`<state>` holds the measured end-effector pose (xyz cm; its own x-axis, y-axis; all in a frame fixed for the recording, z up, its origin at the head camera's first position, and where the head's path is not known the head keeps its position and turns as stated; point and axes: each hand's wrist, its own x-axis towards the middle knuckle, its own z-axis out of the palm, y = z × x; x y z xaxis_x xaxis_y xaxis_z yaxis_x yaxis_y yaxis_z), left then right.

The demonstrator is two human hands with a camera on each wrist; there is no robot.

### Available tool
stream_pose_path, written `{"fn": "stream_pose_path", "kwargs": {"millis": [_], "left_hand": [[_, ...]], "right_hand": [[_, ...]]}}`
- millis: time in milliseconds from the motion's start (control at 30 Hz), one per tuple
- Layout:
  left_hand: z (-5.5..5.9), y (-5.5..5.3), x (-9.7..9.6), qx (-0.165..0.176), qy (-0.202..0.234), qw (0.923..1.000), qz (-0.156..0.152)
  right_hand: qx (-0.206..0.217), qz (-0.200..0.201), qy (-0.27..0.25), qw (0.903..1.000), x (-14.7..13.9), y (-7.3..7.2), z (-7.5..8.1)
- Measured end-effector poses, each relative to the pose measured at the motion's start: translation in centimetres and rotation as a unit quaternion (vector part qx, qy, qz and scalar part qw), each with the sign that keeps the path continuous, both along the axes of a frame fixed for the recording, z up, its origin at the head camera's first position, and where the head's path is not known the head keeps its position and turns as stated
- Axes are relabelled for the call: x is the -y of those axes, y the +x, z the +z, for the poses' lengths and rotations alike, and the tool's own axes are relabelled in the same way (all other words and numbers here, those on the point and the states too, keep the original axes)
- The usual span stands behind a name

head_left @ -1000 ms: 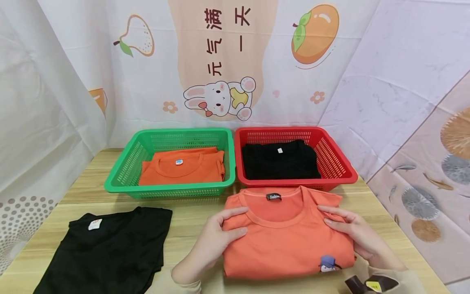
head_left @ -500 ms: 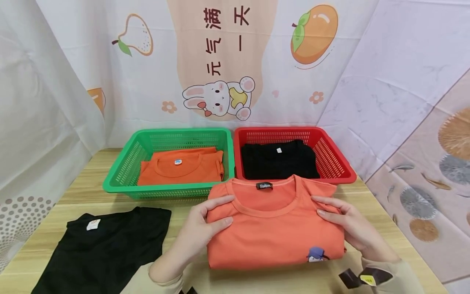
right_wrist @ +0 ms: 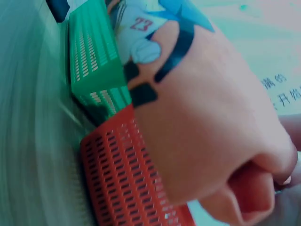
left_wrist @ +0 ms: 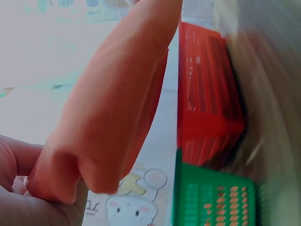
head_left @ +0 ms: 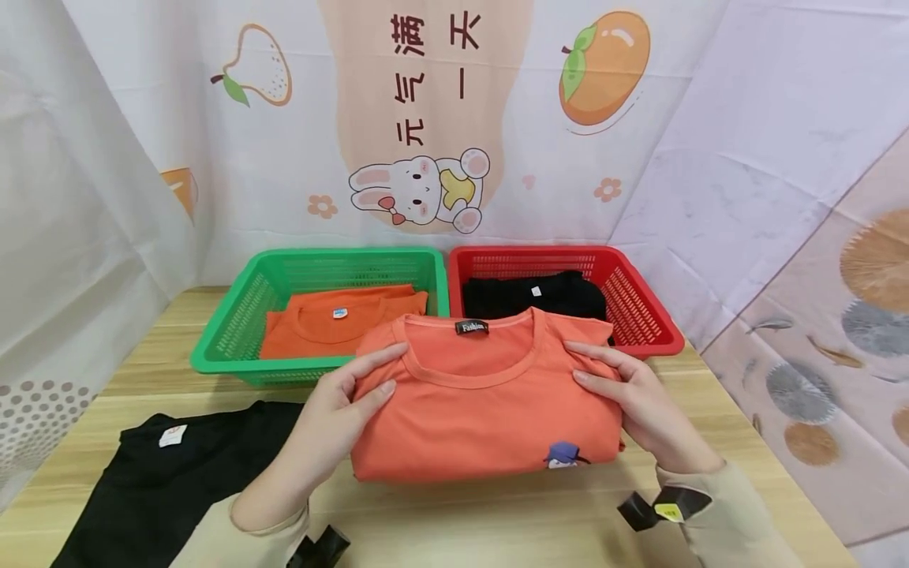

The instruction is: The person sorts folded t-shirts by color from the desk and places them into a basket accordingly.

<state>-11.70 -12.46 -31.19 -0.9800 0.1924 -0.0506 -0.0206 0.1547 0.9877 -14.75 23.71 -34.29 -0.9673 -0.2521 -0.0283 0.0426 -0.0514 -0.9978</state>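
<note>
One black shirt (head_left: 163, 481) lies at the far left of the wood-grained bench (head_left: 454, 528), a white label (head_left: 173, 435) at its neckline, its near part partly behind the beige left sleeve (head_left: 237, 536). Farther back, a green basket (head_left: 241, 368) holds a folded orange shirt (head_left: 305, 335) with a small pale tag at the collar. Next comes the left hand (head_left: 339, 406), gripping the left edge of a folded coral shirt (head_left: 483, 418), thumb and forefinger spread on its upper face; the left wrist view shows the cloth folded into a thick roll there. Both hands bear this shirt above the bench, just in front of the baskets, its neckline away from the person. A black "Fashion" label (head_left: 472, 326) sits inside the collar, and a printed figure in a blue cap (head_left: 564, 453) shows low on the right; the right wrist view shows the number 23 on it. Behind, beside the green basket, a red basket (head_left: 646, 347) holds a folded black shirt (head_left: 525, 293). At the coral shirt's right edge, the right hand (head_left: 635, 398) grips the cloth likewise
</note>
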Motion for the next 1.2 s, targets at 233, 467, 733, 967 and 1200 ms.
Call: {"fn": "stream_pose_path", "kwargs": {"millis": [233,467,733,967,1200], "left_hand": [[1.4,-0.6,1.5,-0.040,-0.048,0.9978,0.018],[1.8,-1.7,3.1,-0.094,-0.087,0.9908,0.044],[2.5,-2.6,4.8,-0.135,-0.148,0.9769,0.075],[3.1,-3.4,5.8,-0.145,-0.175,0.9684,0.102],[3.5,-5.4,7.1,-0.111,-0.158,0.9737,0.121]], "right_hand": [[0.008,0.051,-0.013,0.9986,1.6,-1.2,2.0],[0.018,0.117,-0.005,0.9929,2.6,-2.8,4.1],[0.027,0.169,0.009,0.9852,4.2,-4.6,5.6],[0.043,0.152,0.038,0.9867,5.8,-5.8,7.1],[0.037,0.124,0.028,0.9912,7.9,-7.2,7.9]]}}
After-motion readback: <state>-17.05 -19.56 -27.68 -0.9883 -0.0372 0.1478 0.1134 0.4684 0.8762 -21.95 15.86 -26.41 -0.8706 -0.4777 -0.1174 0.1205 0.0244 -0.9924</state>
